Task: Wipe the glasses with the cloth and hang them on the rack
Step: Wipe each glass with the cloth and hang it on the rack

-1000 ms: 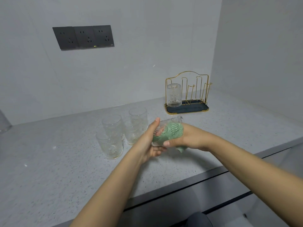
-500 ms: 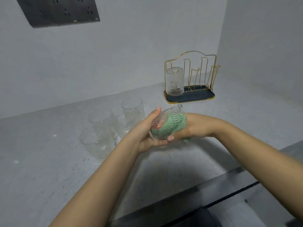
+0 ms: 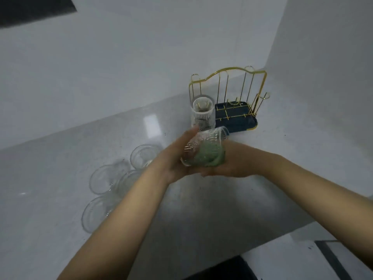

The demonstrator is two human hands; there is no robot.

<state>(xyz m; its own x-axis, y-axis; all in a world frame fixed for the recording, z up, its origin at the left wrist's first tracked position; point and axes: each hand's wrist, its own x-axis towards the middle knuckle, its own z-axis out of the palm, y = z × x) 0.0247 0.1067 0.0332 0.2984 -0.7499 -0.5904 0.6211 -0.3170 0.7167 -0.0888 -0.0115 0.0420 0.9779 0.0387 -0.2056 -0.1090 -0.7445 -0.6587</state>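
My left hand (image 3: 175, 156) grips a ribbed clear glass (image 3: 201, 142) held tilted above the counter. A green cloth (image 3: 210, 156) is pressed against the glass by my right hand (image 3: 232, 164), which grips the cloth from the right. Behind them stands a gold wire rack (image 3: 238, 77) on a dark blue tray. One glass (image 3: 202, 112) hangs upside down on the rack's left peg. Several more clear glasses (image 3: 141, 156) stand on the counter to the left, partly hidden by my left forearm.
The grey speckled counter (image 3: 60, 188) runs into a corner, with walls behind and to the right of the rack. Its front edge crosses the lower right. A dark socket panel (image 3: 30, 9) is on the wall at top left.
The camera has moved closer and tipped downward, so the rack and glasses look larger. Both hands still hold the glass and cloth together, now nearer the rack.
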